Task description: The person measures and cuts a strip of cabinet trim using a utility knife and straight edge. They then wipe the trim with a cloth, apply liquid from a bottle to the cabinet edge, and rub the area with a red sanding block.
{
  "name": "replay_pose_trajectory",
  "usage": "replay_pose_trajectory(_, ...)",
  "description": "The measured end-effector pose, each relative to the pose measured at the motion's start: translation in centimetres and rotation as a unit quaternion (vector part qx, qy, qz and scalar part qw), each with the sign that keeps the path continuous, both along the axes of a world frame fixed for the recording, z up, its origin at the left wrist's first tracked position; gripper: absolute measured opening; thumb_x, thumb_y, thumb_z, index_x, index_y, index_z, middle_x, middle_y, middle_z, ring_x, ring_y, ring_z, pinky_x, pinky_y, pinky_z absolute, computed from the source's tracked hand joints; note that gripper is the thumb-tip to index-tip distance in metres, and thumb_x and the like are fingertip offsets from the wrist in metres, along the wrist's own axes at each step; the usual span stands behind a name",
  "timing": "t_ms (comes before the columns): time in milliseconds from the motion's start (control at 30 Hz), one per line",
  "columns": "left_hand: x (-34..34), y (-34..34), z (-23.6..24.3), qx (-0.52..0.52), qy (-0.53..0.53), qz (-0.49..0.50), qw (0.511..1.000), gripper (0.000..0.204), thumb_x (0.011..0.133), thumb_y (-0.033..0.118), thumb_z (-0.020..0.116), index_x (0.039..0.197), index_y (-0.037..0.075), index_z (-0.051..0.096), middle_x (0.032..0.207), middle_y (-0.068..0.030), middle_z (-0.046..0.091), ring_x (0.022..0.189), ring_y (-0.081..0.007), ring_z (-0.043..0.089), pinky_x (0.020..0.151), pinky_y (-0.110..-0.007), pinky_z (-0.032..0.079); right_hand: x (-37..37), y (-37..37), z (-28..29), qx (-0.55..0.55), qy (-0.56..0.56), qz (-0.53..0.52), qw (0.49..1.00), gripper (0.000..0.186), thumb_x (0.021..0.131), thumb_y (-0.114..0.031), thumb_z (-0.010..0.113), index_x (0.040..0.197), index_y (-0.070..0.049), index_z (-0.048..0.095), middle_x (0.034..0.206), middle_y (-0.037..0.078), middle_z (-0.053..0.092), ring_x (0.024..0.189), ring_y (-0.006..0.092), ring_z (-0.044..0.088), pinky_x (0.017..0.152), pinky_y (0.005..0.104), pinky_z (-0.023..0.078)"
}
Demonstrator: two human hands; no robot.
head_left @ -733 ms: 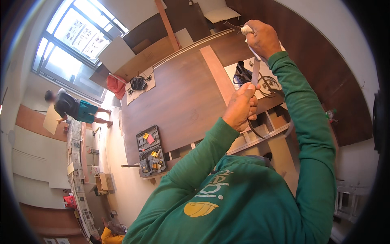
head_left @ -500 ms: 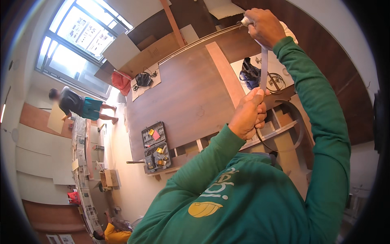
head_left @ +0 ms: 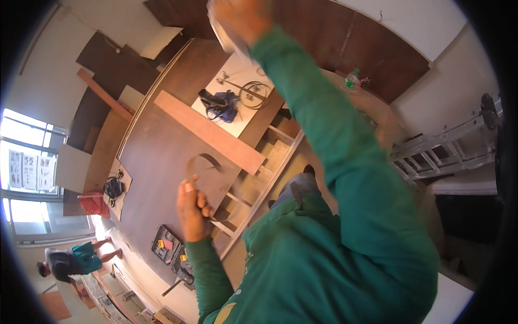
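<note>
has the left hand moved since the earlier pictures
Yes; against the reddish plank, the left hand now appears farther left, nearer the open tool case.

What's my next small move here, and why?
Perhaps bring your hands closer together: the strip curls loosely above your left hand, which grips it, while your right hand, blurred, is raised well away at the picture's top edge.

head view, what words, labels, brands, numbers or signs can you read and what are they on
No text can be read here.
Green shirt: yellow print and pale marks, partly hidden, unreadable.
Bottle: any label too small.
Tool case: any marking too small.
Window: pattern too small to identify.
Brown strip in the left hand: no writing shows.
</note>
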State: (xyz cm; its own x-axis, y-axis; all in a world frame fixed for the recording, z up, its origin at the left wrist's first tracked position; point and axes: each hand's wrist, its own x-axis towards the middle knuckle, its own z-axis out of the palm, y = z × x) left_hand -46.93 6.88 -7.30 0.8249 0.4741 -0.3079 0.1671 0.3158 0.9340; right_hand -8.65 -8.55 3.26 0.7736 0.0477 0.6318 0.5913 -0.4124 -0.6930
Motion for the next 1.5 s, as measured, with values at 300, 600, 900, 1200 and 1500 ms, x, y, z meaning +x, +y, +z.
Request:
replay_pose_trajectory(300,3.7,2.8,-3.7,0.151,0.123,-0.037,0.980,0.033,0.105,0.026,0.067,0.132,0.008,0.060,0.091,-0.0039,0.069,0.077,-0.0156,0.070,0.077,-0.033,0.061,-11.2,-37.0,-43.4,0.006,0.559,-0.332,0.760,0.051,0.080,-0.031,0.071,0.109,0.011,0.075,0.108,0.031,0.077,0.097,0.0397,0.077,0.086,0.0486,0.059)
replay_pose_trajectory(600,14.8,-1.1,-6.6,0.182,0.161,-0.026,0.970,0.021,0.103,0.024,0.072,0.115,0.008,0.066,0.075,0.0050,0.054,0.059,-0.0043,0.047,0.053,-0.023,0.039,2.8,-62.0,-44.5,-0.284,0.541,-0.360,0.705,0.054,0.079,-0.036,0.071,0.109,0.008,0.077,0.115,0.035,0.073,0.117,0.0502,0.069,0.103,0.0503,0.054)
replay_pose_trajectory(900,19.6,-7.6,-8.4,0.194,0.269,-0.016,0.943,0.034,0.109,0.024,0.068,0.133,0.000,0.069,0.092,0.0050,0.064,0.075,-0.0014,0.054,0.068,-0.020,0.046,15.3,-69.3,-57.6,-0.323,0.421,-0.272,0.803,0.051,0.080,-0.037,0.079,0.114,0.000,0.077,0.113,0.029,0.076,0.115,0.0468,0.071,0.103,0.0481,0.054)
replay_pose_trajectory(1200,18.1,-9.4,-10.3,0.374,0.402,-0.018,0.836,0.048,0.111,0.041,0.063,0.122,-0.004,0.077,0.097,-0.0096,0.079,0.092,-0.0116,0.066,0.086,-0.032,0.054,10.2,-47.0,-61.2,-0.431,0.498,-0.120,0.743,0.060,0.088,-0.041,0.081,0.127,0.001,0.067,0.131,0.030,0.070,0.126,0.0462,0.065,0.106,0.0547,0.052)
replay_pose_trajectory(1500,17.3,-9.7,-9.5,0.055,0.481,0.143,0.863,0.053,0.109,0.052,0.057,0.100,0.004,0.078,0.064,0.0033,0.047,0.052,-0.0083,0.043,0.046,-0.027,0.034,9.0,-46.9,-64.3,-0.343,0.484,-0.122,0.796,0.046,0.088,-0.028,0.078,0.117,0.004,0.065,0.107,0.023,0.074,0.092,0.0412,0.072,0.090,0.0512,0.057)
